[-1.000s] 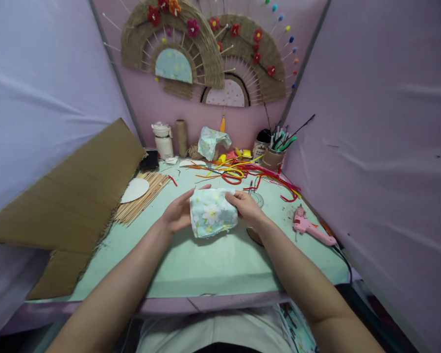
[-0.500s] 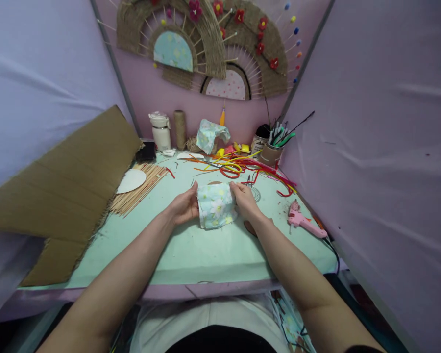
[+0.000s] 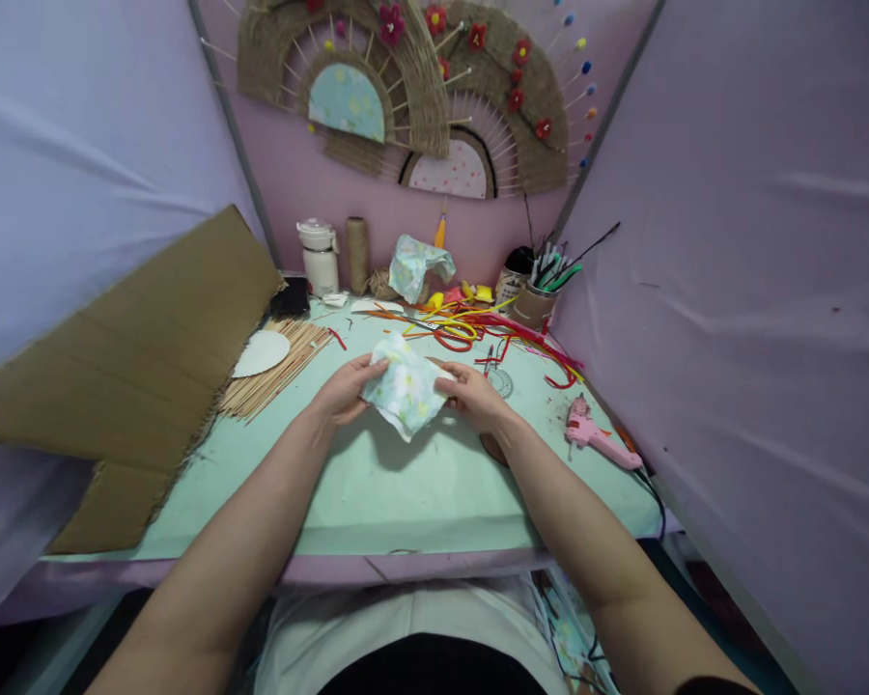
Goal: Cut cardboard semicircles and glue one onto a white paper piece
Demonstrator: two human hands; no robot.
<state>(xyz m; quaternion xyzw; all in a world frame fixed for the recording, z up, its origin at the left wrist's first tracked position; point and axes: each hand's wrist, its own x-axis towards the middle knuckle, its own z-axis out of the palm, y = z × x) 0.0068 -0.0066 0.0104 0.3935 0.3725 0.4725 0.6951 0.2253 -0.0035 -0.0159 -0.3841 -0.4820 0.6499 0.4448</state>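
Between my hands, above the middle of the table, is a piece of light blue floral fabric (image 3: pixel 406 388), turned at a slant with one corner pointing down. My left hand (image 3: pixel 346 388) is closed on its left edge, thumb on top. My right hand (image 3: pixel 474 394) pinches its right edge, with the thumb on the near face. Just behind the right fingers shows a bit of a brown piece, mostly hidden. A brown flat object (image 3: pixel 492 449) lies under my right wrist, partly covered. A clear round template (image 3: pixel 502 383) rests beyond my right hand.
At left, a large cardboard sheet (image 3: pixel 137 367) leans over thin wooden sticks (image 3: pixel 282 372) and a white paper piece (image 3: pixel 262 353). Scissors (image 3: pixel 455 338) lie among coloured pipe cleaners (image 3: pixel 507 323). A pink glue gun (image 3: pixel 600 439) sits at right. A jar (image 3: pixel 320 261) and a pen holder (image 3: pixel 536 304) stand behind.
The floral fabric has been lifted and rotated, from lying nearly square to a slanted, corner-down position. Both hands have shifted slightly left with it.
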